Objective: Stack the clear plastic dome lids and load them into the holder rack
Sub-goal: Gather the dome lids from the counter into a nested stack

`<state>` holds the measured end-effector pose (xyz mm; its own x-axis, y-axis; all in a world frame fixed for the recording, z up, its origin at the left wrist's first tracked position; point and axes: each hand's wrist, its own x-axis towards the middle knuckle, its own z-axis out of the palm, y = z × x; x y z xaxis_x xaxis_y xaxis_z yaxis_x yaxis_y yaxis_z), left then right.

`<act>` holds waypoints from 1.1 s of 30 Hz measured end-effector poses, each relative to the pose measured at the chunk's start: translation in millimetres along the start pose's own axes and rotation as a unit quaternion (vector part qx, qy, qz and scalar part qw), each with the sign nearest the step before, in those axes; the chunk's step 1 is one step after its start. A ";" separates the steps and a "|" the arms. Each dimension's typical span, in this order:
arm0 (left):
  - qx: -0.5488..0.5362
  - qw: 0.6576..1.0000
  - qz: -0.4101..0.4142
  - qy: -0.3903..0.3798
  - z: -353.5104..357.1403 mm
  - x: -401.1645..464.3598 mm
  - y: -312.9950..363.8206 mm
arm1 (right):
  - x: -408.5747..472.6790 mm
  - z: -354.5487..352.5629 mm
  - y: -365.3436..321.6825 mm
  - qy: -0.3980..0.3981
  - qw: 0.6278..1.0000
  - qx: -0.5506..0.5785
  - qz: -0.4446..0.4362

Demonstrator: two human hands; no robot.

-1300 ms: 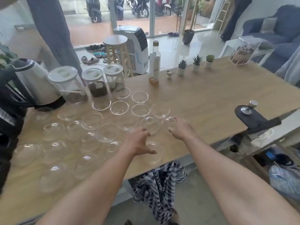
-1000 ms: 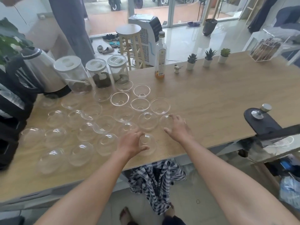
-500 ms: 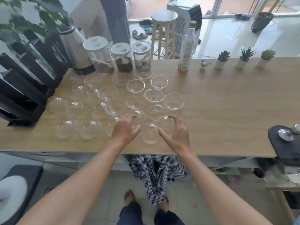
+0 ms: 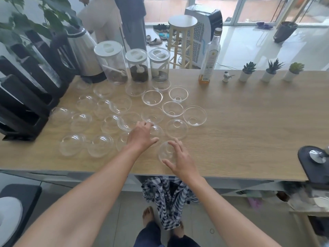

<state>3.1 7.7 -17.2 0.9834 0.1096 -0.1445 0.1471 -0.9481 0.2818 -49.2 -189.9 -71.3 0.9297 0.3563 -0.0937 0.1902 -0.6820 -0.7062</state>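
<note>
Several clear plastic dome lids (image 4: 195, 115) lie spread over the left half of the wooden table (image 4: 249, 122), some dome up, some rim up. My left hand (image 4: 142, 137) lies over one lid (image 4: 157, 131), fingers bent on its far side and thumb stretched along its near side. My right hand (image 4: 180, 160) curves thumb and fingers round the nearest lid (image 4: 165, 152), close to the front edge. The black holder rack (image 4: 26, 122) stands at the table's left end, slots tilted up, beyond both hands.
A steel kettle (image 4: 83, 50) and three lidded jars (image 4: 136, 65) stand behind the lids. A bottle (image 4: 209, 65), a figurine and three small potted succulents (image 4: 270, 71) line the back edge. A black stand with a metal knob (image 4: 315, 155) sits at the front right.
The view has tipped down and leftward, bringing the rack into sight. My right hand has closed round the nearest lid. My left hand has moved forward onto the lid behind it.
</note>
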 end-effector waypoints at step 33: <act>-0.108 0.976 0.173 -0.073 21.5 -41.8 6.3 | 73.1 -68.4 0.7 0.218 0.974 0.021 0.054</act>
<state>-39.4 -9.2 -29.9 0.9547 -0.2651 -0.1352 -0.1568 -0.8344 0.5284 40.5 -208.0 -30.6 0.9910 -0.0266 0.1315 0.0798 -0.6710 -0.7371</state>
